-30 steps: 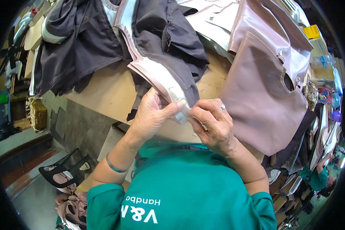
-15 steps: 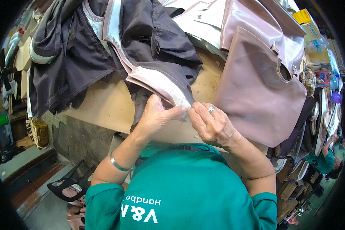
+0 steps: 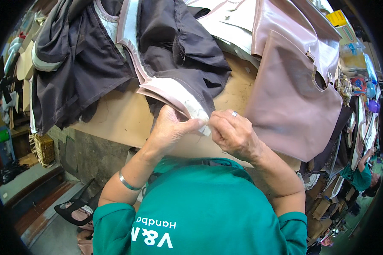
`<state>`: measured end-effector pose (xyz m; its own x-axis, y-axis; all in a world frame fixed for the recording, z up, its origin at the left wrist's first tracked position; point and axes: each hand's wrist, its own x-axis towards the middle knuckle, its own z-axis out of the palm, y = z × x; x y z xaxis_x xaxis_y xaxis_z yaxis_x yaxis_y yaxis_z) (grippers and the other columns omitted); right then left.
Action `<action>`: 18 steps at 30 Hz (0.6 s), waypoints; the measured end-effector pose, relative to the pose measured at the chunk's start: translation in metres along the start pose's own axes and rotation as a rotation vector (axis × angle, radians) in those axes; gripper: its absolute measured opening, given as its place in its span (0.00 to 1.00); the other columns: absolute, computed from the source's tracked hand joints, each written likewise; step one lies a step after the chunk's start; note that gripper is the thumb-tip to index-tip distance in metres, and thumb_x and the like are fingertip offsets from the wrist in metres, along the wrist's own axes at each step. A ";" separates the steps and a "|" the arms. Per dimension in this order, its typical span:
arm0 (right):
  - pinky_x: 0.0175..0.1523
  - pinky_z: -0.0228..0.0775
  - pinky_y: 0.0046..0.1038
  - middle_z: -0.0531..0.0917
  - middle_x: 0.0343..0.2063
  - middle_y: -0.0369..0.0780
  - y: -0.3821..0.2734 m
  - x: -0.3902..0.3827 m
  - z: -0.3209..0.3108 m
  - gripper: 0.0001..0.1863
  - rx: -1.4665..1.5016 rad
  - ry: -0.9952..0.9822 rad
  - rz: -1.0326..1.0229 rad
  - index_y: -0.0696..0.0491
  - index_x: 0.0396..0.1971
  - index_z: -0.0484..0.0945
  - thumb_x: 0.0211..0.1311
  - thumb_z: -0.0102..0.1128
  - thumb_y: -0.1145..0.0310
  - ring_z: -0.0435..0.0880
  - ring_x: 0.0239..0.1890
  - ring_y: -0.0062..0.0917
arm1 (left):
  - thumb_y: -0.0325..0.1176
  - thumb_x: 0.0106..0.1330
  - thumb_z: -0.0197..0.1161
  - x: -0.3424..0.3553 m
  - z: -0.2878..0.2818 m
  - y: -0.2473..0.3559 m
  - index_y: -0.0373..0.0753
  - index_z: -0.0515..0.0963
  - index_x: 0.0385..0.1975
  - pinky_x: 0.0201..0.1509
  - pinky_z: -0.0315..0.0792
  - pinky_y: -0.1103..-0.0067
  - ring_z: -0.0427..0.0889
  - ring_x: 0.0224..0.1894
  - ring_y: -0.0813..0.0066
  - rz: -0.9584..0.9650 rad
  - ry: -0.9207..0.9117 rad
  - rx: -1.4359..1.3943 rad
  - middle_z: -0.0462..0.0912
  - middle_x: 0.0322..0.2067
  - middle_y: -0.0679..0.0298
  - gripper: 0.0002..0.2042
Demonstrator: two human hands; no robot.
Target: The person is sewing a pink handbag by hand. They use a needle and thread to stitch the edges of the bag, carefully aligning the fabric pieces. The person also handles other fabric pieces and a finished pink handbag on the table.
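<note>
A pink leather bag panel [image 3: 167, 98] with a white backing curves toward me, with dark lining fabric [image 3: 191, 46] attached along it. My left hand [image 3: 168, 129] grips the panel's near end, its thumb pressed on the white side and the fingers underneath. Close against that same tip, my right hand [image 3: 235, 132] is closed in a pinch. Whatever lies between its fingertips is too small to make out. To the right of my hands lies a larger pink leather bag piece [image 3: 287, 106] with a metal-fitted opening.
Tan board [image 3: 110, 121] covers the worktable beneath the pieces. More dark lining [image 3: 81, 72] spreads at the left, and white-backed pieces [image 3: 234, 25] lie at the far side. A yellow box [image 3: 337, 19] stands far right. Another person in green [image 3: 358, 176] is at the right edge.
The view has shifted slightly. My right hand has drawn a little down at the panel's tip, its fingers still pinched. My left hand keeps its grip.
</note>
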<state>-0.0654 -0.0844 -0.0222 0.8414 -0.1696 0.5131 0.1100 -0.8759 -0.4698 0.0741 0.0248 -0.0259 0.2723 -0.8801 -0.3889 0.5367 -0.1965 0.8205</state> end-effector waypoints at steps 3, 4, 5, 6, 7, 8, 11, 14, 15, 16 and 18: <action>0.27 0.69 0.25 0.73 0.26 0.42 0.001 -0.003 0.009 0.10 0.129 0.088 0.081 0.60 0.25 0.70 0.36 0.55 0.82 0.73 0.22 0.29 | 0.25 0.49 0.63 0.000 -0.003 -0.003 0.32 0.74 0.29 0.35 0.72 0.83 0.76 0.30 0.80 0.027 0.013 -0.010 0.77 0.28 0.64 0.09; 0.27 0.69 0.25 0.73 0.26 0.42 0.000 -0.004 0.010 0.11 0.150 0.103 0.095 0.60 0.25 0.70 0.36 0.55 0.83 0.74 0.22 0.29 | 0.25 0.49 0.63 -0.001 -0.004 -0.003 0.32 0.74 0.29 0.35 0.72 0.83 0.76 0.30 0.80 0.027 0.007 -0.009 0.77 0.28 0.64 0.09; 0.27 0.69 0.25 0.73 0.26 0.42 0.000 -0.004 0.009 0.11 0.095 0.088 0.058 0.60 0.25 0.70 0.36 0.55 0.82 0.74 0.22 0.29 | 0.25 0.49 0.63 -0.001 -0.005 -0.003 0.32 0.74 0.29 0.35 0.72 0.83 0.76 0.30 0.80 0.026 0.001 -0.008 0.77 0.28 0.64 0.09; 0.28 0.69 0.25 0.73 0.26 0.42 0.000 -0.004 0.008 0.11 0.042 0.072 0.022 0.61 0.25 0.71 0.36 0.55 0.81 0.74 0.23 0.29 | 0.25 0.49 0.63 -0.002 -0.005 -0.003 0.32 0.74 0.29 0.35 0.72 0.83 0.76 0.30 0.79 0.020 -0.001 -0.025 0.77 0.28 0.64 0.09; 0.28 0.69 0.25 0.73 0.26 0.42 0.000 -0.004 0.006 0.10 -0.011 0.056 -0.014 0.61 0.25 0.71 0.36 0.55 0.80 0.74 0.23 0.29 | 0.25 0.49 0.63 -0.003 -0.004 -0.001 0.32 0.74 0.29 0.35 0.72 0.82 0.76 0.30 0.79 0.014 -0.003 -0.042 0.77 0.28 0.63 0.09; 0.28 0.69 0.25 0.73 0.26 0.43 -0.002 -0.002 0.003 0.11 -0.105 0.015 -0.074 0.61 0.26 0.71 0.36 0.55 0.79 0.74 0.22 0.29 | 0.25 0.49 0.63 -0.004 -0.003 0.001 0.31 0.74 0.30 0.35 0.73 0.82 0.76 0.30 0.79 0.007 -0.005 -0.060 0.77 0.28 0.63 0.09; 0.28 0.69 0.25 0.73 0.25 0.43 -0.005 0.002 -0.006 0.13 -0.312 -0.074 -0.231 0.62 0.27 0.71 0.36 0.55 0.76 0.74 0.22 0.29 | 0.24 0.47 0.64 -0.002 -0.004 0.005 0.33 0.73 0.30 0.28 0.70 0.87 0.75 0.26 0.82 -0.056 -0.020 -0.046 0.77 0.26 0.64 0.11; 0.28 0.69 0.25 0.73 0.26 0.43 -0.002 0.006 -0.005 0.15 -0.249 -0.137 -0.242 0.63 0.29 0.70 0.36 0.54 0.75 0.74 0.23 0.29 | 0.24 0.47 0.64 -0.001 -0.007 0.006 0.33 0.73 0.31 0.28 0.72 0.86 0.76 0.25 0.82 -0.066 -0.044 -0.024 0.77 0.26 0.64 0.11; 0.29 0.70 0.25 0.73 0.26 0.43 -0.001 0.006 -0.004 0.16 -0.159 -0.184 -0.163 0.64 0.30 0.70 0.36 0.54 0.75 0.74 0.24 0.29 | 0.24 0.47 0.64 0.000 -0.010 0.005 0.33 0.73 0.31 0.28 0.72 0.86 0.76 0.26 0.81 -0.059 -0.049 0.022 0.77 0.26 0.64 0.11; 0.29 0.70 0.25 0.73 0.26 0.44 0.000 0.006 -0.003 0.16 -0.069 -0.230 -0.085 0.64 0.31 0.70 0.36 0.54 0.75 0.75 0.24 0.29 | 0.24 0.47 0.65 0.000 -0.013 0.003 0.33 0.73 0.31 0.28 0.72 0.85 0.76 0.26 0.81 -0.053 -0.053 0.068 0.77 0.27 0.64 0.12; 0.29 0.70 0.25 0.73 0.27 0.44 0.003 0.004 0.002 0.15 0.065 -0.136 -0.031 0.64 0.29 0.70 0.35 0.54 0.75 0.75 0.25 0.30 | 0.24 0.47 0.65 0.000 -0.014 0.003 0.33 0.72 0.32 0.29 0.73 0.84 0.77 0.27 0.80 -0.048 -0.050 0.104 0.77 0.27 0.64 0.12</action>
<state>-0.0603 -0.0866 -0.0232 0.9004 -0.0762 0.4284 0.1674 -0.8481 -0.5027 0.0870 0.0299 -0.0290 0.2065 -0.8885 -0.4097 0.4614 -0.2808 0.8415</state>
